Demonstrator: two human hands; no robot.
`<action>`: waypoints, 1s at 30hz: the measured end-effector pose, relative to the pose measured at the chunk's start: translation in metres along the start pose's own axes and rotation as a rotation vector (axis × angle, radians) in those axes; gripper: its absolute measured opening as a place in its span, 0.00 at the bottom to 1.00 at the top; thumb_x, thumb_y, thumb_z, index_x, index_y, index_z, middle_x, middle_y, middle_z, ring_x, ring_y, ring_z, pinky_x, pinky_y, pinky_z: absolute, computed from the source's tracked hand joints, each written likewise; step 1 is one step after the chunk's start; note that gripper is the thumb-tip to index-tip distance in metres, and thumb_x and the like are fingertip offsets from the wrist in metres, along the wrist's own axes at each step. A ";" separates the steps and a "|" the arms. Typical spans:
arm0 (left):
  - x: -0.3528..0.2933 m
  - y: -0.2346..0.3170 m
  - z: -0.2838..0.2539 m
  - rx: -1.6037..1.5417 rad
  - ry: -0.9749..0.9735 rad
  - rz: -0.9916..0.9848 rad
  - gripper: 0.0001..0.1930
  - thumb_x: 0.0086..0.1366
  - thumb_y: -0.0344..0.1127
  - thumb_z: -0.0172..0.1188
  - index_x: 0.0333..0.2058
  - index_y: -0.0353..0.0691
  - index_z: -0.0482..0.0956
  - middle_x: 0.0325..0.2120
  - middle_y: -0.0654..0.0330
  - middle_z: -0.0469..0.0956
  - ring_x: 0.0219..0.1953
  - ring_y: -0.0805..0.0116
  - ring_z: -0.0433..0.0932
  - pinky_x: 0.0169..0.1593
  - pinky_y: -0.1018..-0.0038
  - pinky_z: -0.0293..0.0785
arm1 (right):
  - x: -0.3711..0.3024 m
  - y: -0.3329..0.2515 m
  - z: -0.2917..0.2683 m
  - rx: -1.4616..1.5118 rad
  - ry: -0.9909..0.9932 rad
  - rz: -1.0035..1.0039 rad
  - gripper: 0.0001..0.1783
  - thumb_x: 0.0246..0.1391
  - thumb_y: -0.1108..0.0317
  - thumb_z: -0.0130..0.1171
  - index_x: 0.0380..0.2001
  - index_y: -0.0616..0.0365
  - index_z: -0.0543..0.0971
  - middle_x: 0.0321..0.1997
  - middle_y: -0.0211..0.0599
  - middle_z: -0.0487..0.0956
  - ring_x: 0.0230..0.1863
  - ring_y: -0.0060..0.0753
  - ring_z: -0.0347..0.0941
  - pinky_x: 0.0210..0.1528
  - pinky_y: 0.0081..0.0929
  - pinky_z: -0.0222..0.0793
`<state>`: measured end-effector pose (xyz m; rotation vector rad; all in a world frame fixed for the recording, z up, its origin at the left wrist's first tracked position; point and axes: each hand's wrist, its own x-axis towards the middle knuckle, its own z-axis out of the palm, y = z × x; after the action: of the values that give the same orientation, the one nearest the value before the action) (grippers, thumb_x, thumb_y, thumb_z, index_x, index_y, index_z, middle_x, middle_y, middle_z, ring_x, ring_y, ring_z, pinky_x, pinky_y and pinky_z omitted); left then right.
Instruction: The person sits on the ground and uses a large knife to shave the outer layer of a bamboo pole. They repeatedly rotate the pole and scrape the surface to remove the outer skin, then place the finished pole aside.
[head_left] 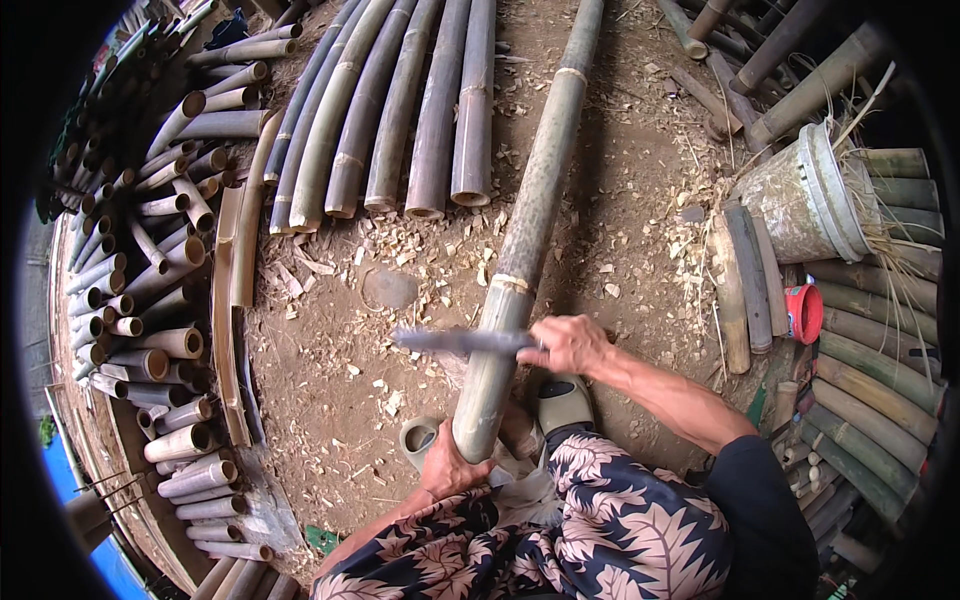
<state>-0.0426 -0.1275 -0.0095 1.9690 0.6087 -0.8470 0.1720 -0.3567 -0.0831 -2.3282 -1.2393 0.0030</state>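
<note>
A long, thick bamboo pole (527,237) runs from the top of the view down to my lap, its near end between my legs. My left hand (452,466) is wrapped round that near end from the left and below. In my right hand (570,345) is a long-bladed knife (440,340), its handle inside my closed fingers. The grey blade lies crosswise over the pole, below a pale node ring, and points left. Motion blurs it, so its edge and whether it touches the pole cannot be made out.
Several bamboo poles (425,115) lie side by side ahead. Cut bamboo pieces (180,343) are stacked at left, more bamboo (870,400) at right. A dirty white bucket (795,195) and a red container (803,314) stand at right. Wood chips litter the dirt floor (330,410).
</note>
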 end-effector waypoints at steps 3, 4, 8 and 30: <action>0.005 -0.014 -0.006 -0.110 -0.011 0.133 0.51 0.42 0.49 0.76 0.60 0.30 0.59 0.46 0.38 0.77 0.49 0.45 0.78 0.52 0.58 0.75 | 0.006 0.017 -0.001 -0.063 0.153 0.138 0.36 0.62 0.29 0.40 0.18 0.50 0.66 0.12 0.32 0.68 0.11 0.26 0.62 0.10 0.32 0.63; 0.009 -0.020 -0.007 -0.144 -0.048 0.121 0.50 0.41 0.48 0.77 0.59 0.30 0.61 0.47 0.42 0.76 0.50 0.51 0.77 0.54 0.61 0.73 | 0.014 0.028 -0.004 0.021 0.152 0.509 0.36 0.63 0.30 0.39 0.19 0.50 0.66 0.13 0.31 0.68 0.11 0.24 0.61 0.10 0.32 0.60; 0.018 -0.026 0.008 -0.469 -0.177 0.232 0.50 0.41 0.45 0.77 0.60 0.30 0.61 0.50 0.51 0.74 0.53 0.62 0.73 0.57 0.66 0.69 | 0.008 0.008 -0.016 -0.022 -0.036 0.175 0.38 0.60 0.26 0.37 0.19 0.51 0.67 0.13 0.31 0.68 0.11 0.26 0.64 0.10 0.33 0.63; 0.002 0.015 0.008 0.023 0.019 -0.033 0.57 0.40 0.51 0.78 0.63 0.32 0.54 0.50 0.38 0.74 0.52 0.43 0.76 0.55 0.56 0.73 | 0.022 0.024 -0.047 -0.160 -0.154 0.359 0.33 0.61 0.34 0.48 0.21 0.54 0.70 0.14 0.37 0.71 0.17 0.43 0.76 0.19 0.41 0.74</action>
<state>-0.0340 -0.1414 -0.0060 1.9941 0.6471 -0.8599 0.2143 -0.3706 -0.0470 -2.7040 -0.9005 0.2157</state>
